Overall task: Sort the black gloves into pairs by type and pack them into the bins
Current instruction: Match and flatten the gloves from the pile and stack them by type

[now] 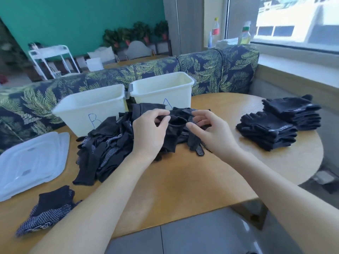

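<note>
- the step in hand looks like pairing: both hands are up at the centre of the frame, working one dotted glove [180, 123] at its cuff above the loose pile of gloves [108, 143].
- the left hand [148, 132] has its fingers and thumb curled onto the cuff edge, pinching the fabric from the left side.
- the right hand [207, 129] pinches the same cuff from the right, fingers bent in tight; the glove's dotted fingers hang down between the two wrists toward the table [183, 180].
- the unsorted pile lies left of centre, a mix of plain black and white-dotted pieces, touching the front of bin b [91, 109].
- bin a [161, 88] stands just right of bin b, at the upper centre; what lies inside either bin cannot be told from here.
- two stacks of folded gloves [278, 121] sit at the right of the frame, well apart from the pile.
- a small dotted bundle [49, 211] lies at the lower left, near two clear lids [31, 162].
- next, by my reading, the held glove needs its match: either it gets laid flat against a like dotted one, or a hand lets go to pick through the pile, choosing by pattern since every piece is black.
</note>
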The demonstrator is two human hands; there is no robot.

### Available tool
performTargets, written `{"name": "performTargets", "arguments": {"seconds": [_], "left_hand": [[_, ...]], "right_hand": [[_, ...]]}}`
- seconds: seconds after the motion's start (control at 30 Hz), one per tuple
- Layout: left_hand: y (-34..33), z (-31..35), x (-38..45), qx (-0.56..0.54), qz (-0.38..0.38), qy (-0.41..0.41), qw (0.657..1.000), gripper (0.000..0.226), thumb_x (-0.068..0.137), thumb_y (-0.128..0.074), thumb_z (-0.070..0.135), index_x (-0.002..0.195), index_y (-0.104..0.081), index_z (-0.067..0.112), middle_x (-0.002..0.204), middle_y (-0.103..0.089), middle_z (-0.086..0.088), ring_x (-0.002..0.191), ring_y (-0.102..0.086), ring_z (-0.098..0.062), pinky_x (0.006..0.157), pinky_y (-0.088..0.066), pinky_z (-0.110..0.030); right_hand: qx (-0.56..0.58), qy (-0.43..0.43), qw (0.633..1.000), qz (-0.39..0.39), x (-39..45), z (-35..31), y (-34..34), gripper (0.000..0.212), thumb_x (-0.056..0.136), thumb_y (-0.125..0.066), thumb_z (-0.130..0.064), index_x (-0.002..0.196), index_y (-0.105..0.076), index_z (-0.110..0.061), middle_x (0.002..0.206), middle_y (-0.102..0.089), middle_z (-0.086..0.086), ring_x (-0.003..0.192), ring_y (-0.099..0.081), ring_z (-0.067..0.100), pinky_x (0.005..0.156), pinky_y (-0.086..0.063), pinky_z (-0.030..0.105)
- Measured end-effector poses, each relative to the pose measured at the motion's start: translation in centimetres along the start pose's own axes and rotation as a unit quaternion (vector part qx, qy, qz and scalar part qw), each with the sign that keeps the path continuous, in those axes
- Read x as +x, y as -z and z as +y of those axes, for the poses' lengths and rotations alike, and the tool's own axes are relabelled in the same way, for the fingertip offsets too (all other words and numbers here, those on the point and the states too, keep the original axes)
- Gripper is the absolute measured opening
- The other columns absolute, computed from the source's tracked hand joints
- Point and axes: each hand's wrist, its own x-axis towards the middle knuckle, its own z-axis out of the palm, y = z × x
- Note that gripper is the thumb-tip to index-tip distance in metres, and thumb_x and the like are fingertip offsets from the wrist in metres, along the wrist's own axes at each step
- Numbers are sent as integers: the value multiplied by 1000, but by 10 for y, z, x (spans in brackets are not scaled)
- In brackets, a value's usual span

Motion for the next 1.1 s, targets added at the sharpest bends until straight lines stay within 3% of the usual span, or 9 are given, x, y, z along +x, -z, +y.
{"name": "performTargets", "arguments": {"seconds": [0.1,0.2,0.33,0.43,0.57,0.77,0.87,1.0,1.1], "left_hand": [[12,9,-11,-39,7,14,999,11,91,-75,20,100,-79,23,96,-76,14,84,-68,-4,86,-55,-24],[19,13,-29,-69,10,23,997,10,90,-77,21,99,-79,25,96,-76,16,85,-69,-3,85,-57,-28],[21,2,-64,-96,-3,32,995,15,88,-79,18,102,-79,24,99,-76,15,91,-71,-6,88,-57,-30],[18,-9,-90,-114,-8,68,991,18,86,-81,15,102,-79,24,96,-76,13,88,-72,-9,86,-58,-31],[14,-25,-114,-71,-20,55,996,22,83,-84,16,101,-78,27,95,-74,15,89,-69,-6,86,-54,-23],[9,-44,-128,-22,-99,18,995,16,76,-90,21,90,-82,25,97,-73,18,99,-68,-2,87,-47,-10],[11,-46,-129,-39,-125,36,991,13,78,-88,20,89,-82,26,94,-75,17,96,-70,-4,86,-53,-19],[11,-42,-130,-85,-134,96,983,10,78,-88,21,83,-82,28,92,-75,15,92,-71,-9,76,-61,-39],[10,-38,-130,-100,-141,95,980,9,77,-88,20,79,-81,26,89,-76,10,91,-72,-15,77,-60,-39]], "right_hand": [[-9,4,999,-34,-7,-23,0,38,88,-75,-43,123,-66,-32,110,-66,-16,90,-62,-3,76,-44,9],[-35,-12,997,-62,-16,-29,0,30,88,-75,-46,116,-70,-36,99,-66,-14,82,-63,-2,71,-44,15],[8,-32,995,-95,-33,-19,-2,8,88,-77,-37,95,-76,-36,80,-75,-4,68,-63,5,64,-48,22],[8,-41,996,-85,-50,-6,-8,9,83,-82,-28,89,-77,-32,80,-74,-9,72,-65,5,68,-48,16],[20,-54,995,-85,-72,11,-19,8,79,-86,-28,82,-79,-30,71,-68,-20,70,-60,5,70,-47,17],[9,-66,988,-143,-87,32,-22,10,77,-87,-33,81,-78,-33,78,-72,-9,76,-68,11,79,-56,29],[27,-85,987,-136,-82,33,-20,10,78,-86,-35,82,-77,-33,75,-72,-10,76,-69,10,76,-54,22],[73,-116,984,-115,-82,28,-16,8,85,-81,-33,90,-76,-29,92,-77,-8,87,-72,4,78,-53,24],[49,-127,987,-81,-82,31,-13,15,88,-78,-32,101,-71,-34,107,-71,-9,81,-72,1,74,-50,18]]}}
